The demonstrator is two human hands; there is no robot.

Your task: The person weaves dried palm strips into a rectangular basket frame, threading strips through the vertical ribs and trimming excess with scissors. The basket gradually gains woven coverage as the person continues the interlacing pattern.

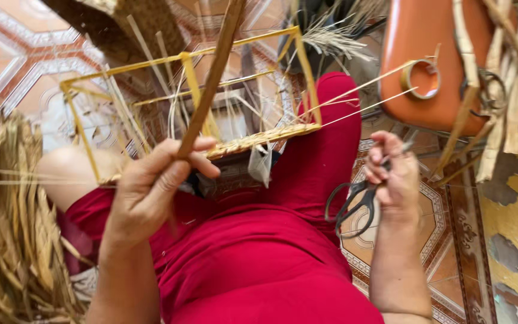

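Yellow metal frame (194, 102) rests on the red-clad lap, its near edge already bound in woven straw. The left hand (151, 186) has fingers clamped on a flat brown strip (214, 75) (held upright, ready for weaving). The right hand (394, 180) grips dark scissors (355, 204) near the orange chair (427, 54).

A yellow wire frame (193, 90) with upright straw strands is blocking the space above the lap; dried leaves (13, 222) are crowding the left; tiled floor (451, 240) is lying open at right.
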